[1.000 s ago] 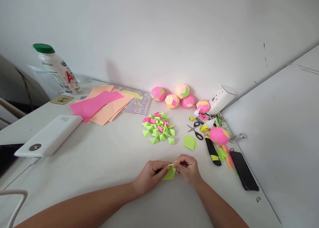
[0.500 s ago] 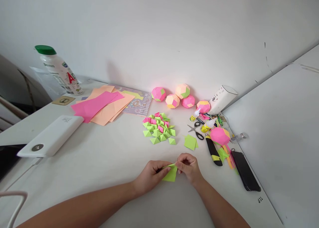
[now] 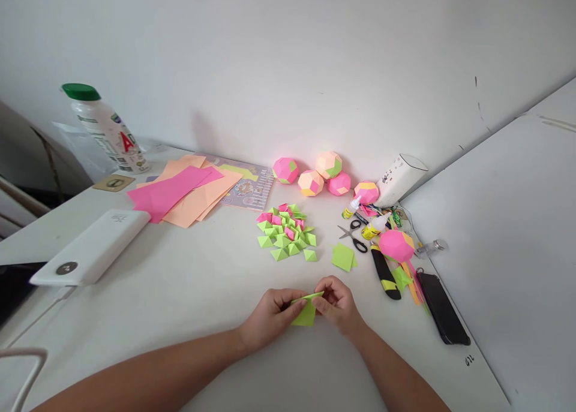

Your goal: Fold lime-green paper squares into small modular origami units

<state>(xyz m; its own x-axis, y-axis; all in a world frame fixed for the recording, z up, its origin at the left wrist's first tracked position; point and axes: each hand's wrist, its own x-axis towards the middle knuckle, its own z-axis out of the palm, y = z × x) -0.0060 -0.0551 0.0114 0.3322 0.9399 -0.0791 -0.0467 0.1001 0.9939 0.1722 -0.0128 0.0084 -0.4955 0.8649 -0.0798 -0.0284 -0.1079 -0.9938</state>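
Since the frame half a second earlier, our right hand [image 3: 338,307] had shifted slightly toward nine o'clock, and its thumb had come over the paper. From the head view, counting the clock from that lime-green, four-cornered folded paper sheet [image 3: 305,317] above the white desk [image 3: 193,298], our left hand [image 3: 272,316] lay at nine, thumb and fingers pinched on it; our right hand, at three, pinched its other end.

We judged that the crease could set crooked if either thumb slipped or the edges were misaligned, and that pulling unevenly could tear the paper.

Between ten and eleven, the white plastic bottle with a green cap [image 3: 110,130] bore a red "A", its next letter partly turned away. At one, the yellow label on the white-nozzled glue bottle [image 3: 372,228] was too small to read. Between three and four, black handwritten marks [image 3: 469,360] resembled digits, but we could not read them surely.
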